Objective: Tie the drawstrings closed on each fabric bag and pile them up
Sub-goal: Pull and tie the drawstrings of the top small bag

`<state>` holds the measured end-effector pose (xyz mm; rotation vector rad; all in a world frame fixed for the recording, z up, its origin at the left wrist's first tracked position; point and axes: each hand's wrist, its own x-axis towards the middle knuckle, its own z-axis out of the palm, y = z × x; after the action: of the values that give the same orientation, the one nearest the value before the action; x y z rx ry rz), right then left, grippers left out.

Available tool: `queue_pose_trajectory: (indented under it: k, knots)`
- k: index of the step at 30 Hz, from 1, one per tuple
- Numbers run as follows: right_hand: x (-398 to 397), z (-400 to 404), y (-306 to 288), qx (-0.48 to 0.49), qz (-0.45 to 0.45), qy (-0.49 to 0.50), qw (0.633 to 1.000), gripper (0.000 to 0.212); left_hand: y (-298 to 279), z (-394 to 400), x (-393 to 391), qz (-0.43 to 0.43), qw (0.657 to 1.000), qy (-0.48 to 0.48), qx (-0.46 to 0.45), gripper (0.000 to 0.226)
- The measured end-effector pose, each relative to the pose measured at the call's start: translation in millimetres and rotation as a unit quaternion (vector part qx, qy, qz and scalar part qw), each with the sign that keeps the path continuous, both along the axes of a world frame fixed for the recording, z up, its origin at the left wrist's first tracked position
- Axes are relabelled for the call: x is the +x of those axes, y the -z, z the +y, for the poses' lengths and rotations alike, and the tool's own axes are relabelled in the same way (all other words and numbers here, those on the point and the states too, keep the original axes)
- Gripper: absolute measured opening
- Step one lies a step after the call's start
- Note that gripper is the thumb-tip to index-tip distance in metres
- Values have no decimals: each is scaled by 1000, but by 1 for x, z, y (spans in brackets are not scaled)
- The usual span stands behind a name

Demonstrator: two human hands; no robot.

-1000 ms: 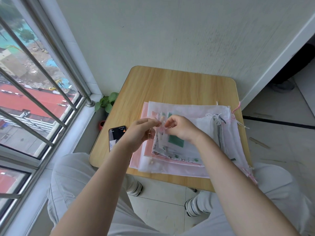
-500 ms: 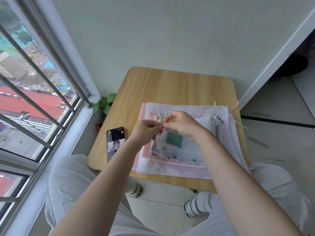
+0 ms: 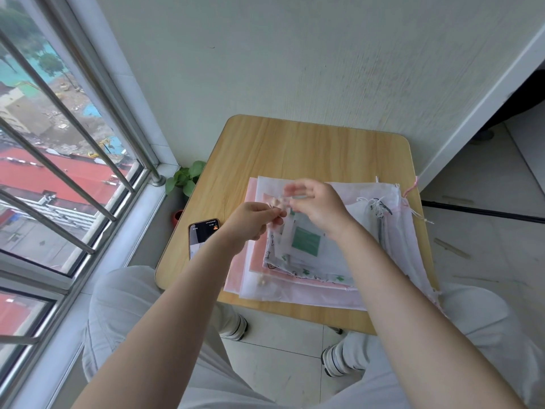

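A pile of thin fabric bags, pink and white, lies on the small wooden table. The top bag is white with a green square patch. My left hand pinches its drawstring at the bag's left end. My right hand hovers just above and right of it, fingers blurred with motion and curled around the drawstring. Tied strings of lower bags stick out at the pile's right edge.
A phone with a lit screen lies at the table's left edge, beside my left wrist. A small potted plant stands on the floor between table and window. The barred window is at left, a wall behind.
My right hand has lifted and swung up away from the left hand, drawing the string. The left hand keeps its pinch at the bag's end.
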<state>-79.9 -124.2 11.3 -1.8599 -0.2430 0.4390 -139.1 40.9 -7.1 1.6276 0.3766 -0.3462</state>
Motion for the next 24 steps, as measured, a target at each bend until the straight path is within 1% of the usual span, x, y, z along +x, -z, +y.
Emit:
queue_pose_trajectory:
  k: [2,5,8,12,16,19,22,24]
  knots:
    - [-4,0,7,-50,-16,-34,998,20,0,-1,1,15,1000,13,-14,25]
    - [-6,1,14,-77,-55,-44,995,20,-4,-6,2,32,999,12,-6,22]
    - [-7,2,13,-101,-89,-50,990,17,-5,-5,2,42,999,12,18,25]
    - [-6,3,14,-170,-144,-73,972,13,-8,-7,6,21,995,43,91,22]
    - [-7,7,18,-203,-173,-125,956,11,-2,-4,9,6,996,30,85,19]
    - [-6,6,20,-191,-159,-130,960,11,2,-2,6,8,997,27,74,23]
    - [-7,5,22,-172,-140,-120,968,8,8,-1,5,-2,998,3,61,24]
    - [-6,5,24,-163,-126,-112,972,7,10,0,3,-11,999,-13,35,21]
